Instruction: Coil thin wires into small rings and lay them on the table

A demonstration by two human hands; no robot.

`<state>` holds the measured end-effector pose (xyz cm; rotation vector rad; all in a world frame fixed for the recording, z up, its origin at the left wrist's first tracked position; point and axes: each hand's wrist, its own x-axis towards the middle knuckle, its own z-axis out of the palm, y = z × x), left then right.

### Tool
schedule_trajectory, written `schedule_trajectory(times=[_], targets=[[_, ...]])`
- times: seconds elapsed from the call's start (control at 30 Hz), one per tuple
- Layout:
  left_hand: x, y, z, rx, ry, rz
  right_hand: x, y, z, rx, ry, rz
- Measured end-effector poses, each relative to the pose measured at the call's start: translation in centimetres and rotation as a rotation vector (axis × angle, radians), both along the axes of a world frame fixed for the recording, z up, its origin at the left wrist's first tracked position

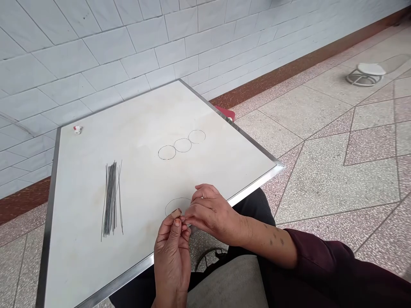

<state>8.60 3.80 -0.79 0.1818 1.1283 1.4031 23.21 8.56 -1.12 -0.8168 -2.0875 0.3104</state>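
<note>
My left hand (172, 250) is closed, pinching a thin wire (177, 198) between thumb and forefinger at the table's near edge. A tan wrap or tape covers its forefinger tip. My right hand (213, 214) meets it from the right, its fingers also closed on the wire near the same spot. The wire curves into a loop above my fingers; its ends are hidden by them. Farther back, three wire rings (183, 152) lie in a slanted row, touching or nearly so. To the left is a bundle of straight grey wires (111, 199), with a few strands lying loose beside it.
The white table (138, 128) has a metal edge and stands against a tiled wall (144, 34). A small red-and-white item (77, 129) lies at its far left corner. Beyond the right edge are a red object (225, 112) and a white-topped stool (369, 70).
</note>
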Motion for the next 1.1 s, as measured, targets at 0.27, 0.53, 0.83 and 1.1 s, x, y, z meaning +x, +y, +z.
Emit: schedule_trajectory(times=[0.27, 0.53, 0.83, 1.1], targets=[[0.3, -0.1, 0.5, 0.009, 0.074, 0.05, -0.3, -0.2, 0.2, -0.025, 0.028, 0.005], [0.5, -0.2, 0.1, 0.082, 0.175, 0.038, -0.8, -0.2, -0.1, -0.13, 0.094, 0.033], [0.5, -0.4, -0.6, 0.13, 0.19, -0.012, -1.1, -0.5, -0.5, -0.113, 0.115, -0.062], [0.3, -0.5, -0.5, 0.175, 0.179, -0.039, -1.0, -0.5, -0.2, -0.093, 0.124, -0.069]])
